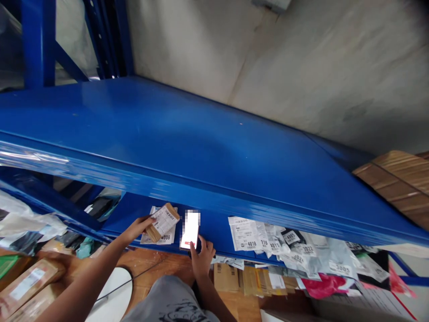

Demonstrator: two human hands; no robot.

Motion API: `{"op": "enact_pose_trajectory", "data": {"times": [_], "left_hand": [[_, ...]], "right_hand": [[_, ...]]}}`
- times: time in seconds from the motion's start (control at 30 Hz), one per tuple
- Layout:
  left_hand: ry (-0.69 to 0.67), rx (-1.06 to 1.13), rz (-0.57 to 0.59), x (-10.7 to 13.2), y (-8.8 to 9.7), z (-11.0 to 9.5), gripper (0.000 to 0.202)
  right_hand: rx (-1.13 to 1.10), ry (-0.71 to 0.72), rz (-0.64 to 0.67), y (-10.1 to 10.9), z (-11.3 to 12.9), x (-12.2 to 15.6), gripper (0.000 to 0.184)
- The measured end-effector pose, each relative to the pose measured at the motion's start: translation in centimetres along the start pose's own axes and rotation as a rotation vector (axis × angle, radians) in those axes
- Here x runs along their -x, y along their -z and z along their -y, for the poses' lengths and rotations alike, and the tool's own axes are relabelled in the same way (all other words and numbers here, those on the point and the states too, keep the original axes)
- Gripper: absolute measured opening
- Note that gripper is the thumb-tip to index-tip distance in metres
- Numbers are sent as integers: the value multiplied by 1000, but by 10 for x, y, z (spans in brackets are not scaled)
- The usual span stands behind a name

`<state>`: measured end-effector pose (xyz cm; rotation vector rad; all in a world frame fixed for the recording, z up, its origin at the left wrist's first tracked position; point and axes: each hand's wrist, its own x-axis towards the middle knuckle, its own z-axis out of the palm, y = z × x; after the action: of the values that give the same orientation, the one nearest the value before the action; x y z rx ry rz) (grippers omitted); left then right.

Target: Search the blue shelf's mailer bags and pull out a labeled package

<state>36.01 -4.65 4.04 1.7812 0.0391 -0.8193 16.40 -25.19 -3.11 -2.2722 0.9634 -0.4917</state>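
My left hand (138, 227) is closed on a small brown cardboard parcel (162, 222) with a white barcode label, held just above the lower blue shelf (214, 232). Under the parcel lies a flat white packet (160, 239) with a number printed on it. My right hand (202, 256) grips a phone (190, 230) with a bright lit screen, held upright beside the parcel. Both hands are at the front edge of the lower shelf, under the wide top shelf (187, 147).
Several numbered plastic mail bags (288, 246) lie along the lower shelf to the right. Cardboard boxes (27, 281) sit on the wooden floor at left, more below the shelf (231, 277). A wooden board (398, 183) leans at right. A grey wall stands behind.
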Motion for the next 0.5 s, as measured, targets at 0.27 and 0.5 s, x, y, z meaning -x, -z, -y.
{"op": "enact_pose_trajectory", "data": {"times": [0.27, 0.5], "left_hand": [[-34, -4, 48, 1, 4, -1, 80], [-94, -38, 97, 5, 4, -12, 80]], "right_hand": [[6, -43, 50, 3, 3, -1, 42], [14, -21, 32, 1, 1, -1, 42]]}}
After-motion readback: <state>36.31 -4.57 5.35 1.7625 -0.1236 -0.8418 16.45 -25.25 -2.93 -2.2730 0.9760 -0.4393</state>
